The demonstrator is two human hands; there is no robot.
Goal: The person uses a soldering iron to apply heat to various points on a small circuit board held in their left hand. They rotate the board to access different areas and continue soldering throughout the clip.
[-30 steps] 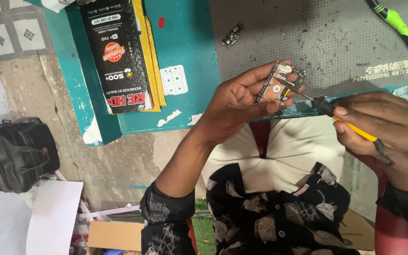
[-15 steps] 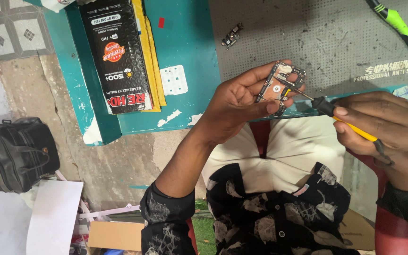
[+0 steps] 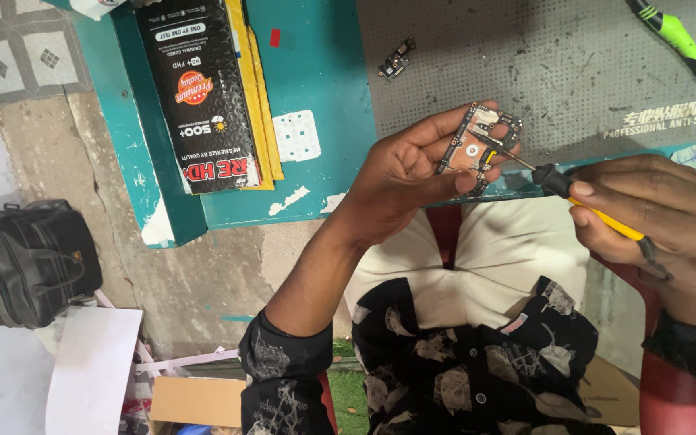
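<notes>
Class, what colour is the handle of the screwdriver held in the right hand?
Yellow, with a black collar near the shaft: the screwdriver in the right hand, seen in the head view.

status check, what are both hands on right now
Left hand pinches small circuit board. Right hand grips yellow screwdriver, tip on board. Nothing between them.

A single head-worn camera looks steeply down from close above the person's lap — the left hand (image 3: 412, 173) and right hand (image 3: 662, 209) sit mid-frame, the teal desk (image 3: 324, 80) fills the top edge, and the floor with a black bag (image 3: 30, 262) lies left.
</notes>
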